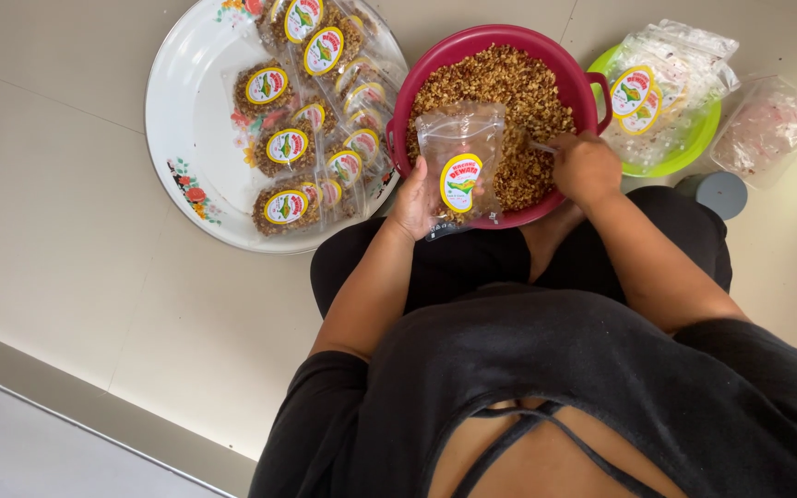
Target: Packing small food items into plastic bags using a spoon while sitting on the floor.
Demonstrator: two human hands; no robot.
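Observation:
My left hand [414, 205] holds a clear plastic pouch [461, 157] with a yellow oval label, upright over the near rim of a dark red bowl [472, 41]. The bowl is full of brown crumbly snack mix [500, 83]. My right hand [585, 169] is closed around a thin pale utensil handle [541, 146] and rests in the mix at the bowl's right side; the utensil's end is hidden in the grains. The pouch looks nearly empty.
A large white floral tray [197, 111] to the left carries several filled labelled pouches [311, 120]. A green bowl [694, 148] at right holds empty labelled pouches [661, 78]. A clear bag [767, 124] and a grey round lid [721, 192] lie beside it on the tiled floor.

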